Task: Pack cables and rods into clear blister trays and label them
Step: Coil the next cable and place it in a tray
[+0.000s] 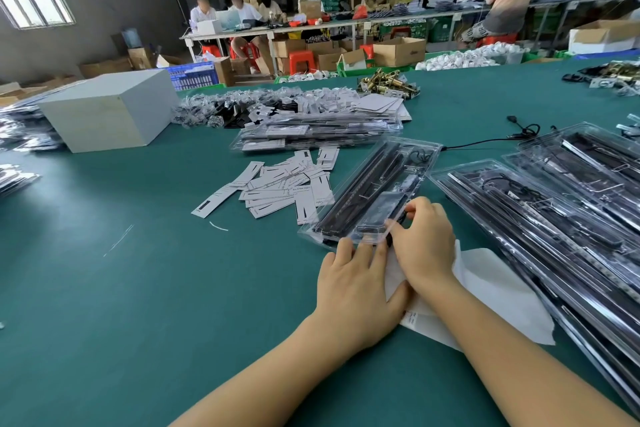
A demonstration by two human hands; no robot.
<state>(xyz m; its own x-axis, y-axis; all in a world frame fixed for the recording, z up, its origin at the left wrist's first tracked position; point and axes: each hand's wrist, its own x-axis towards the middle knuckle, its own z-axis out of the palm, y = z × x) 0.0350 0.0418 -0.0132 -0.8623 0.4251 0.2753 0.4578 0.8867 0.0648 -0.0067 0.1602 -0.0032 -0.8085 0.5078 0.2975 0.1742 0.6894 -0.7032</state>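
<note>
The green table (145, 288) fills the view; behind it the room holds further benches, cardboard boxes, red stools and seated workers. To my right lies the largest container group, a stack of clear blister trays (540, 218) holding black rods and coiled cables. A pale closed box (104, 111) stands at far left, its contents hidden. A smaller stack of filled trays (318, 133) lies beyond centre, with a heap of small bagged parts (263, 104) just behind it. The blister tray (374, 191) in work lies angled before me, holding long black rods (360, 191) side by side and a thin black cable (419, 158) at its far end. My left hand (356, 281) rests with straight fingers pressing the tray's near edge. My right hand (424, 243) pinches the tray's near right corner between thumb and curled fingers. A white sheet (491, 291) lies under both hands. Loose paper labels (277, 184) are scattered just left of the tray. A black cord (498, 139) trails across the table beyond it.
</note>
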